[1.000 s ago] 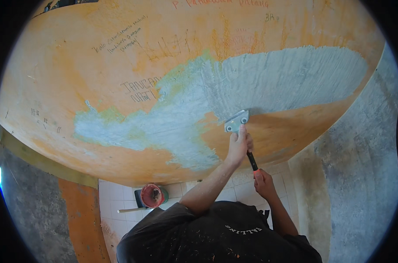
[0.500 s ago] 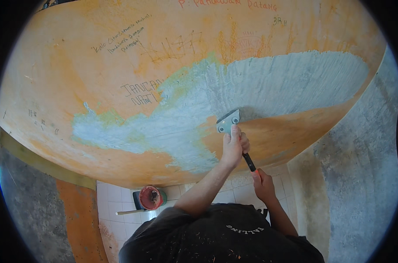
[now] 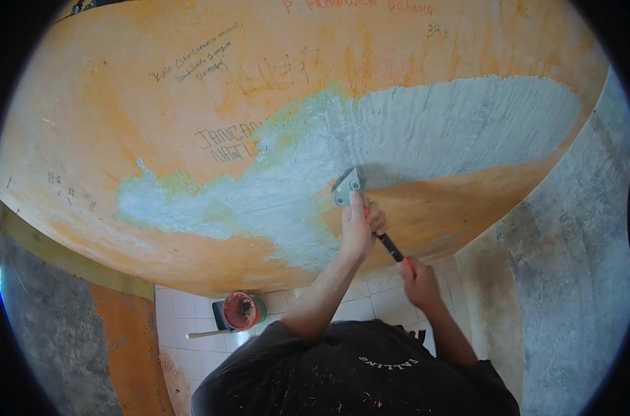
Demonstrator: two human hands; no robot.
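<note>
A long-handled scraper (image 3: 390,247) with a wide grey blade slants up from me to the wall. Its blade (image 3: 347,187) lies at the border between the orange paint (image 3: 412,208) and the stripped pale patch (image 3: 461,132); whether it touches cannot be told. My left hand (image 3: 360,225) is wrapped round the tool just below the blade, thumb stretched along it. Lower and to the right, my right hand (image 3: 420,283) is closed on the red end of the black handle.
On the white tiled floor (image 3: 183,305) at the lower left stands a red bucket (image 3: 240,310), with a dark pan beside it and a pale stick (image 3: 207,334). Bare grey wall (image 3: 572,277) runs down the right side. Handwriting marks the orange wall above.
The scraper's blade has shifted a little left and turned, its upper edge now more steeply tilted. My left hand moved left with it; my right hand moved only slightly.
</note>
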